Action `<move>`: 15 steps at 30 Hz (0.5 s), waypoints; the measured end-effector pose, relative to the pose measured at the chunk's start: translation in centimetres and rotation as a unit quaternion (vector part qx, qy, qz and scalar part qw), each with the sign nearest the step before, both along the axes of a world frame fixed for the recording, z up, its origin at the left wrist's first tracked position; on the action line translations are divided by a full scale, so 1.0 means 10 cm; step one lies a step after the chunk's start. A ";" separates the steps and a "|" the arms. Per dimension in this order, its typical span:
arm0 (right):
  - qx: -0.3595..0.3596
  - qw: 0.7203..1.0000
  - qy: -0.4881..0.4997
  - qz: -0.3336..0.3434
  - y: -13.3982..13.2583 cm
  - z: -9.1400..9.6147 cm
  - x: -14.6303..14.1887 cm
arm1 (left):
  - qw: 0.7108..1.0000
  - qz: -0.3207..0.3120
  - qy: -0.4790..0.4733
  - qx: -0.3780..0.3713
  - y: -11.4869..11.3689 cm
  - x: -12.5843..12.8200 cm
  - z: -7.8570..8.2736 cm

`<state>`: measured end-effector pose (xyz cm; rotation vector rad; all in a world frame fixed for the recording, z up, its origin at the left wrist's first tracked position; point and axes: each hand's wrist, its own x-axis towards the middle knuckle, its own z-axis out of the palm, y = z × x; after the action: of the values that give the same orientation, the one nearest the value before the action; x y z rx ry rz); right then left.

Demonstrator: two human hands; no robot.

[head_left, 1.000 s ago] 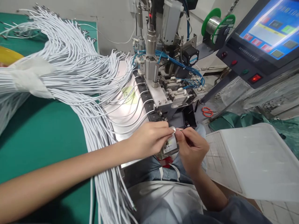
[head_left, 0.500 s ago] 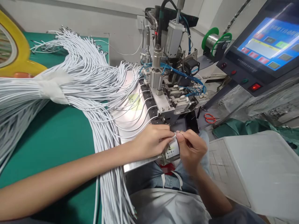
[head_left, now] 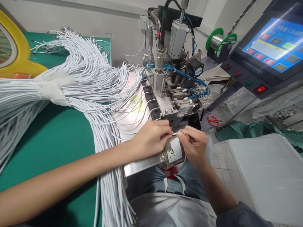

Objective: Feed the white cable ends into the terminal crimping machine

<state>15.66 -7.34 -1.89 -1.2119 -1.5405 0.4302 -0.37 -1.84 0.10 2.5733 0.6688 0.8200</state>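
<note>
A short piece of white cable (head_left: 174, 134) shows between my two hands, in front of the wire-fixing machine (head_left: 163, 101). My left hand (head_left: 152, 135) pinches it from the left with thumb and bent fingers. From the other side my right hand (head_left: 195, 143) grips the cable near its tip, thumb against forefinger. Below the fingers is a machine part with a white warning label (head_left: 175, 149). Several white cables run from the big bundle (head_left: 106, 110) into the slots of a black strip (head_left: 149, 101) at the machine's edge.
A green mat (head_left: 68, 135) lies under the bundle, which is tied with a white wrap (head_left: 54, 88). Right of the machine are a solder wire spool (head_left: 217, 41), a touch screen (head_left: 276, 41), red-handled scissors (head_left: 213, 120) and a white plastic bin (head_left: 267, 176). A yellow-rimmed object (head_left: 23, 47) stands far left.
Both hands have shifted slightly up towards the machine. They are a little farther apart at the fingertips, and a short length of cable now shows between them.
</note>
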 end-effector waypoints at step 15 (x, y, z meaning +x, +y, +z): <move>0.009 0.976 -0.193 -0.100 -0.02 -0.01 -0.10 | 0.963 0.048 0.086 0.252 0.00 -0.03 -0.06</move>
<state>14.69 -7.51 -1.99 -1.4823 -1.7184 0.0472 -0.71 -1.82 -0.53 3.1214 0.7126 0.8983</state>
